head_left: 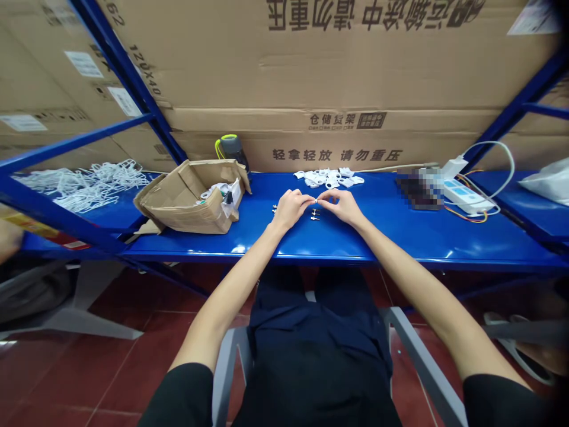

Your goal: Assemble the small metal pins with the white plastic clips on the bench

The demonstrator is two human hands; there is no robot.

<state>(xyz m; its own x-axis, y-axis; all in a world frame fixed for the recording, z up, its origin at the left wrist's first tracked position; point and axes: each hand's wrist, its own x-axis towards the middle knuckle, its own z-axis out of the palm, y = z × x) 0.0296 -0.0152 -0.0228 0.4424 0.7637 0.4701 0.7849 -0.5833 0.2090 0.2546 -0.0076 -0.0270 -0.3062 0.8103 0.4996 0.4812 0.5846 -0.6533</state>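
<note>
My left hand (292, 207) and my right hand (341, 206) meet over the blue shelf top (262, 237), fingertips almost touching. Between them a tiny whitish piece (316, 201) shows, pinched by the thumb and forefinger of each hand; its kind is too small to make out. Just below the fingertips lie a small brass-coloured piece with a pin (315, 212) and a small white piece with a pin (315, 219). More small pieces (274, 208) lie left of my left hand. Behind both hands is a pile of white plastic parts with round holes (329, 177).
A torn cardboard box (178, 204) holding small items stands at left, with a dark bottle (235, 148) behind it. White wire hooks (93, 184) are heaped farther left. At right sit a white power strip (466, 196) with cables and a blurred dark object (420, 190). Large cartons (347, 77) form the back.
</note>
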